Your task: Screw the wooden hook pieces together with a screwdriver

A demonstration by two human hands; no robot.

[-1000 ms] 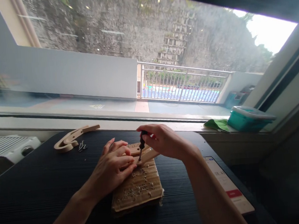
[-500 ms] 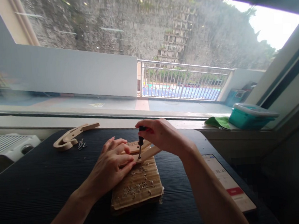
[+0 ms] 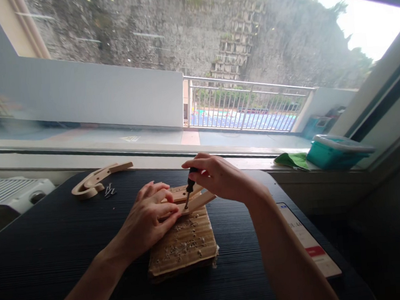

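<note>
My right hand (image 3: 219, 178) is closed round a small black-handled screwdriver (image 3: 189, 190), held upright with its tip on a pale wooden piece (image 3: 199, 200). That piece lies on a corrugated cardboard pad (image 3: 182, 247) strewn with wood shavings. My left hand (image 3: 150, 217) presses down on the wooden piece just left of the tool's tip, fingers curled over it. Part of the wood is hidden under the left fingers.
A curved wooden part (image 3: 94, 180) and a few loose screws (image 3: 109, 191) lie at the back left of the black table (image 3: 56, 256). A phone (image 3: 307, 243) lies at the right edge. A teal box (image 3: 339, 151) and a green cloth (image 3: 293, 160) sit on the window sill; a white heater (image 3: 11, 193) stands left.
The hands have stayed on the wood and screwdriver. The right hand's fingers have shifted slightly round the handle. The view has tilted a little.
</note>
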